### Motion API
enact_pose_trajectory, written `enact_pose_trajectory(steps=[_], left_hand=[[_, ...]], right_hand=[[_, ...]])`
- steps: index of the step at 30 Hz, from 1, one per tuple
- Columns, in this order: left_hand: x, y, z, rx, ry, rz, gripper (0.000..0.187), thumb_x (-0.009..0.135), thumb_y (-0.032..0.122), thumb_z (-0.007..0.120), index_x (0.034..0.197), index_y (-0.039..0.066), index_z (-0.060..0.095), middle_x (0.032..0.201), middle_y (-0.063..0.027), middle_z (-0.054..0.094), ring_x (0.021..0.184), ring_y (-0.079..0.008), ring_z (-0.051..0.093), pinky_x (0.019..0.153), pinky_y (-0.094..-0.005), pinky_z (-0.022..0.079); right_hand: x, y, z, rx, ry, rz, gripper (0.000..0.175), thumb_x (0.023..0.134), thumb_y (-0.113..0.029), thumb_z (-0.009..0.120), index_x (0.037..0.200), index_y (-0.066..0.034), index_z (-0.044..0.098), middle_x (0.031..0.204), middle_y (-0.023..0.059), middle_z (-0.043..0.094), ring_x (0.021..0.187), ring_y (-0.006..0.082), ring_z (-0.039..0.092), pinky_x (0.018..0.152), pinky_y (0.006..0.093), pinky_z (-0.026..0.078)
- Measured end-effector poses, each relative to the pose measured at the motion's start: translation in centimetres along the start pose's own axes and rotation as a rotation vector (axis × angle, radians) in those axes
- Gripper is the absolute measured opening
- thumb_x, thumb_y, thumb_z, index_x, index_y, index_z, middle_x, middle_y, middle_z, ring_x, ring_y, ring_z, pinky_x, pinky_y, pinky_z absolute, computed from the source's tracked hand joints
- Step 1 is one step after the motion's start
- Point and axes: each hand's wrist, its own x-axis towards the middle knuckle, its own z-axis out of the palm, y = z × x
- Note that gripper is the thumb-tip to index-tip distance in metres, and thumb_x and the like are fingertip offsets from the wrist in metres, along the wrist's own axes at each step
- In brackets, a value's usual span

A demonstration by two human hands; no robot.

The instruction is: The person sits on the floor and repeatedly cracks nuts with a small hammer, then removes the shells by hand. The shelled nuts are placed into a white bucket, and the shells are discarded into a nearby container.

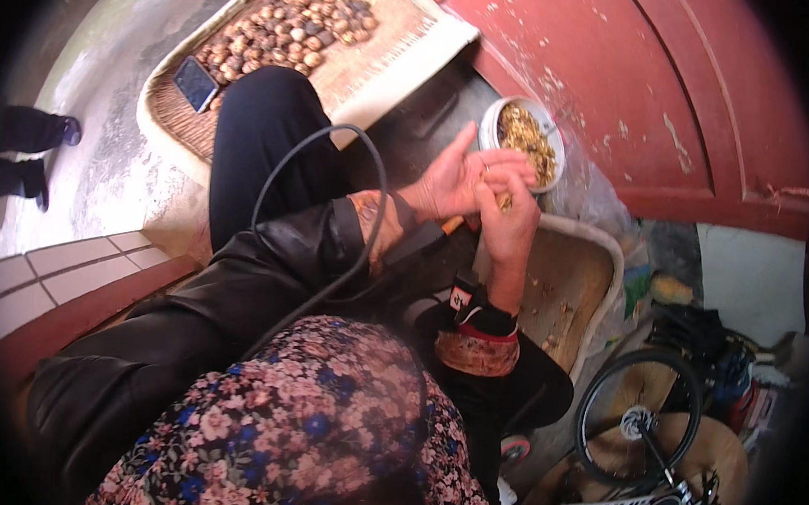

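Observation:
My left hand [452,177] is held palm up with its fingers stretched out, beside a white tub [489,124] of shelled walnut kernels [528,137]. Over that palm, my right hand [514,217] is curled, its fingertips meeting the left hand. A small tan piece, apparently walnut kernel [503,201], shows between the right thumb and fingers. Whether anything lies in the left palm under the right fingertips is hidden. Whole walnuts [292,31], some darkened, are heaped on a shallow woven tray [379,62] beyond my knee.
A phone [196,84] lies on the woven tray. Right of my hands, a second shallow tray [579,280] holds scattered bits. A dark cable [381,177] loops over my left arm. A red door [654,108], plastic bags [587,176] and a bicycle [641,425] border the right; another person's feet [64,133] stand left.

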Motion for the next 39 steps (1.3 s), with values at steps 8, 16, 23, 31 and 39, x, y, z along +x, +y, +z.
enact_pose_trajectory(steps=[8,16,23,31,39], left_hand=[[0.0,0.1,1.4,-0.051,-0.029,-0.016,0.085,0.087,0.063,0.02,0.131,-0.008,0.029,0.134,-0.0257,0.035,0.124,-0.0363,0.034,0.106,-0.0455,0.022],[0.2,0.1,1.0,-0.126,-0.025,-0.022,0.088,0.084,0.066,0.024,0.132,-0.008,0.028,0.134,-0.0275,0.032,0.125,-0.0365,0.033,0.106,-0.047,0.021],[0.0,0.1,1.1,-0.115,-0.086,-0.043,0.088,0.084,0.066,0.027,0.132,-0.008,0.026,0.134,-0.0285,0.032,0.125,-0.0389,0.033,0.105,-0.0472,0.023],[-0.1,0.0,1.0,-0.028,-0.039,0.005,0.087,0.084,0.065,0.026,0.132,-0.008,0.026,0.134,-0.0283,0.032,0.124,-0.0382,0.034,0.105,-0.0471,0.024],[0.0,0.1,0.7,0.017,0.011,0.006,0.085,0.086,0.064,0.025,0.131,-0.008,0.028,0.133,-0.0279,0.034,0.124,-0.0376,0.035,0.105,-0.0457,0.026]], right_hand=[[0.2,-0.5,-0.5,0.133,0.004,0.015,0.012,0.073,-0.006,0.062,0.085,-0.0022,0.062,0.074,0.0108,0.063,0.068,0.0167,0.06,0.065,0.0289,0.046],[0.1,-0.7,-1.3,0.066,0.001,0.117,0.016,0.073,-0.007,0.062,0.088,-0.0027,0.062,0.077,0.0117,0.063,0.072,0.0172,0.061,0.067,0.0292,0.047],[-0.1,-0.1,-0.8,0.059,-0.033,0.081,0.023,0.073,-0.004,0.062,0.096,-0.0031,0.061,0.075,0.0071,0.061,0.068,0.0125,0.057,0.064,0.0263,0.046],[-0.2,0.4,-0.1,0.024,-0.089,0.06,0.023,0.072,-0.003,0.064,0.095,-0.0031,0.061,0.069,0.0036,0.058,0.064,0.0075,0.054,0.059,0.0239,0.045],[0.0,0.1,0.5,-0.05,-0.044,-0.033,0.017,0.071,-0.004,0.065,0.087,-0.0023,0.059,0.074,0.0072,0.061,0.069,0.0136,0.058,0.067,0.0273,0.046]])
